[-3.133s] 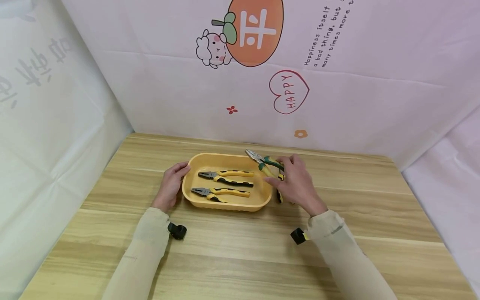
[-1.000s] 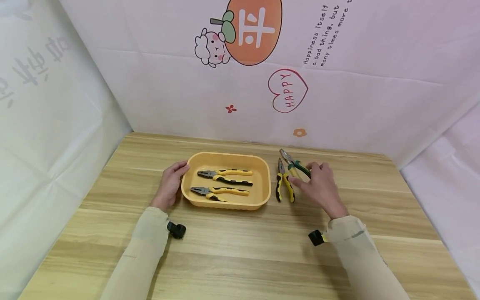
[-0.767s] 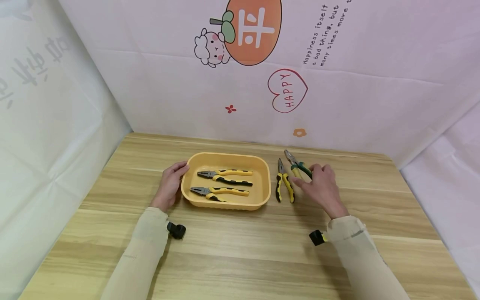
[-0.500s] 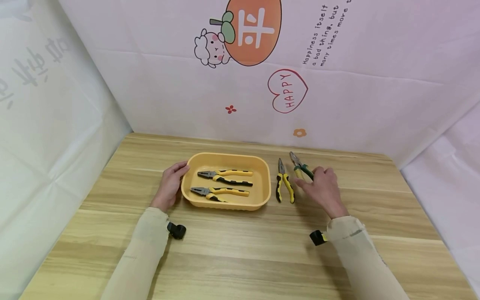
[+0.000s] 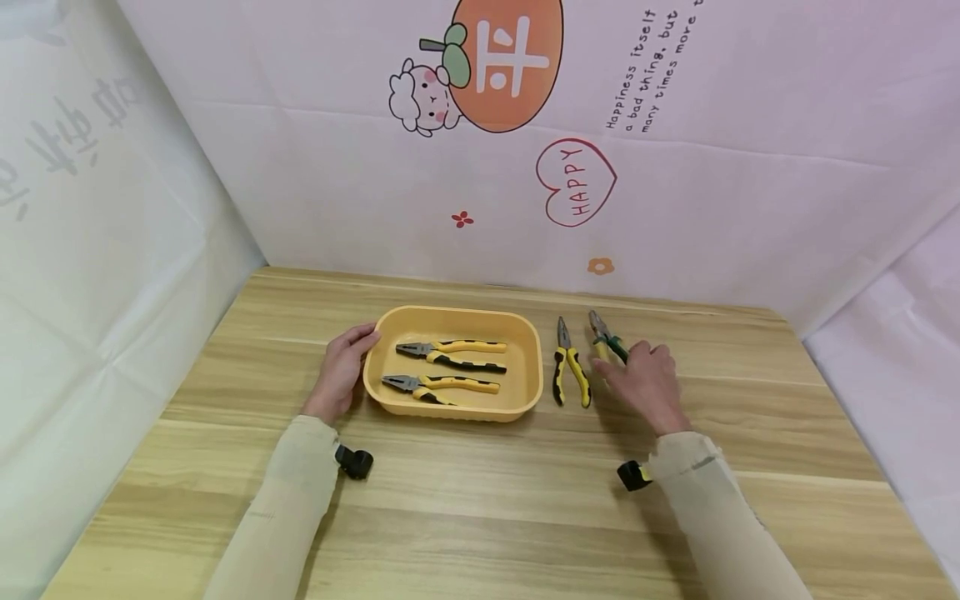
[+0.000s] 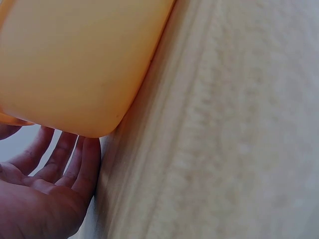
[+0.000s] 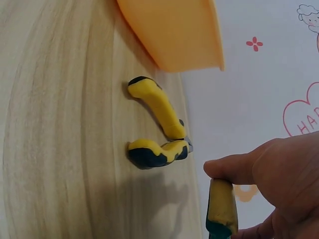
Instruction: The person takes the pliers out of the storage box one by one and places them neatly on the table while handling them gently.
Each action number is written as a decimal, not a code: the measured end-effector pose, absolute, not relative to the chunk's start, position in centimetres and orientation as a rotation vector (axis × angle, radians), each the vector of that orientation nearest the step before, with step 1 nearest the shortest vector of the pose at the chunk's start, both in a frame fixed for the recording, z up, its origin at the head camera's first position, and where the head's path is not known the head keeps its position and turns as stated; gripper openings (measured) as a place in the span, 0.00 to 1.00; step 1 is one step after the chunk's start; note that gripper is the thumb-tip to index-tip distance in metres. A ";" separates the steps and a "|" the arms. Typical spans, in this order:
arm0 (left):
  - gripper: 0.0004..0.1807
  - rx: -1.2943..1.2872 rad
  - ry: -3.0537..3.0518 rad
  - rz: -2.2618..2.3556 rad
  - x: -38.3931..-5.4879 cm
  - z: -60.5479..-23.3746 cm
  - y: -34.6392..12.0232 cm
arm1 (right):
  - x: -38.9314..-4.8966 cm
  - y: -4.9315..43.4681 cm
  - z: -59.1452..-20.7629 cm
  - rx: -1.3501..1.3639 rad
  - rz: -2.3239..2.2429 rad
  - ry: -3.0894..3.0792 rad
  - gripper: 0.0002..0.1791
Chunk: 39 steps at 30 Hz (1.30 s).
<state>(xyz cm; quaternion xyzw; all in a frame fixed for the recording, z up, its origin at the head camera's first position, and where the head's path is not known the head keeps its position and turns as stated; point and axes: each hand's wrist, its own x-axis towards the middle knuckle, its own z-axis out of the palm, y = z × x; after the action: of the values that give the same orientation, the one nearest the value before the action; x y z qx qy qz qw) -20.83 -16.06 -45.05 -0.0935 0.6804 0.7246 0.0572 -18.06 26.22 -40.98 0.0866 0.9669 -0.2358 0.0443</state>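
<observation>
My left hand (image 5: 339,371) holds the left end of a yellow plastic tray (image 5: 465,312), thumb at the rim and fingers against the outer wall (image 6: 75,99). Inside lie two pairs of combination pliers (image 5: 468,344) (image 5: 459,382) with yellow-and-black handles, jaws to the left. To the right of the tray, my right hand (image 5: 645,379) grips green-and-yellow pliers (image 5: 597,323) by the handles, jaws pointing away from me. The right wrist view shows the thumb on the yellow handle (image 7: 222,204). Between them and the tray lie long-nose pliers (image 5: 564,335), handles spread.
The wooden table (image 5: 480,500) meets a white printed cloth (image 5: 337,192) at its back edge. More cloth hangs at the left and right sides. A small black camera (image 5: 354,462) sits at my left wrist, another (image 5: 634,476) at my right.
My right hand has carried the green-and-yellow pliers from over the tray's right end to the right, past the long-nose pliers. Lately they have shifted slightly right and toward me. My left hand stays put.
</observation>
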 end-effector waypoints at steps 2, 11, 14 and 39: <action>0.24 -0.280 2.067 2.197 -20.8 -45.0 -16.1 | -18.2 26.2 -41.2 0.282 -0.707 2.946 0.36; 0.25 -0.276 2.064 2.204 -20.9 -45.2 -16.1 | -18.7 26.0 -41.9 0.312 -0.623 2.926 0.36; 0.25 -0.272 2.067 2.205 -20.8 -45.1 -16.1 | -18.8 26.0 -42.1 0.312 -0.600 2.930 0.35; 0.24 -0.288 2.052 2.214 -20.9 -45.1 -16.0 | -19.4 26.0 -43.2 0.360 -0.531 2.898 0.37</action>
<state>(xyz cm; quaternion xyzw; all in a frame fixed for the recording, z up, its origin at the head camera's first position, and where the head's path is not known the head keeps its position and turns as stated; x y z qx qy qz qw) -20.85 -16.01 -45.10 -0.0950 0.6756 0.7291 0.0546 -19.40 25.98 -43.15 0.1210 0.9727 -0.1782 0.0866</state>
